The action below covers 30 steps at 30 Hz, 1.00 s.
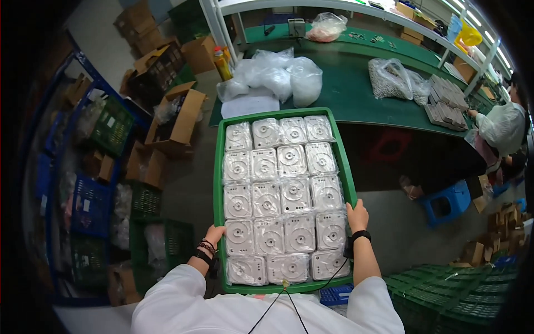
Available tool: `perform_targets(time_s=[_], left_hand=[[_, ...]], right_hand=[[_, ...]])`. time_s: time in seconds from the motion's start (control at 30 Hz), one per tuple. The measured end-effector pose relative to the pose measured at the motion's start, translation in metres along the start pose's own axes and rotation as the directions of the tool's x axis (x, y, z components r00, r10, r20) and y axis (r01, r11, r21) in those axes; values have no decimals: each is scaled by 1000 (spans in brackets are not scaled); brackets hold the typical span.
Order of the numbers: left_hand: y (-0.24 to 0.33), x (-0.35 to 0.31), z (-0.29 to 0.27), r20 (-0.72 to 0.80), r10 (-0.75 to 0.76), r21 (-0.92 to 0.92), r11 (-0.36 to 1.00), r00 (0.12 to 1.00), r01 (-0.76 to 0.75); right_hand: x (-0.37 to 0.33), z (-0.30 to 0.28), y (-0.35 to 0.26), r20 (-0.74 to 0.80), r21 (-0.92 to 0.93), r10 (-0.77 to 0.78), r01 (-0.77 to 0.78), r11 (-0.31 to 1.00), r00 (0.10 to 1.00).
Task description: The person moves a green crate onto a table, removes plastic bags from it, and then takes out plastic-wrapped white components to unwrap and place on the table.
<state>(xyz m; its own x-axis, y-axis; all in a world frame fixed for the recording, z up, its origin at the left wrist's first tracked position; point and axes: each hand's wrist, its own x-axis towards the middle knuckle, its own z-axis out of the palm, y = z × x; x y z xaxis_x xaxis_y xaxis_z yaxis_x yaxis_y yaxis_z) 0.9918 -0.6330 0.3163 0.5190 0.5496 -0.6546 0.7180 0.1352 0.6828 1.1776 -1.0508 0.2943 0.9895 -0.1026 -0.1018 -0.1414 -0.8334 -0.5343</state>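
Observation:
A green plastic tray (219,161) is held out in front of my body, its far edge close to the green workbench. Rows of white square plastic parts (267,161), each wrapped in clear film and marked with a round ring, fill it. My left hand (215,234) is closed round the tray's left rim, near the lower corner. On the opposite side, my right hand (357,216) grips the right rim a little higher up. The fingers under the rim are partly hidden on both sides. Thin black cords hang across the tray's near edge.
On the green workbench (345,83) lie clear plastic bags (267,75), a bag of small grey parts (389,78) and stacked grey pieces (445,103). Cartons (175,119) and a blue rack with crates stand left. At right are a blue stool (445,203), green crates (450,295) and a seated person (500,128).

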Motion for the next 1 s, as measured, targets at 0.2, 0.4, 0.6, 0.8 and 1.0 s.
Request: perform_targets(time_s=[0.2,0.4,0.6,0.8,1.0], left_hand=[[-11,10,10,-121,198,51,980,973,-193],[-69,18,-2,-303,158,93,986,940,-136],[-67,-29,2,-391,214,308,947,895,-92],[-108,-17,-13,-319,206,233,963,925,-134],[-100,2,-25,89,145,113,982,985,-154]], right_hand=[[-4,-2,-5,20,-57,37,-36,998,999],[-23,8,-2,46,-61,-39,42,997,998],[-59,12,17,109,-27,31,-28,999,994],[-70,21,33,116,73,-87,79,994,989],[-65,18,82,137,228,-134,101,969,981]])
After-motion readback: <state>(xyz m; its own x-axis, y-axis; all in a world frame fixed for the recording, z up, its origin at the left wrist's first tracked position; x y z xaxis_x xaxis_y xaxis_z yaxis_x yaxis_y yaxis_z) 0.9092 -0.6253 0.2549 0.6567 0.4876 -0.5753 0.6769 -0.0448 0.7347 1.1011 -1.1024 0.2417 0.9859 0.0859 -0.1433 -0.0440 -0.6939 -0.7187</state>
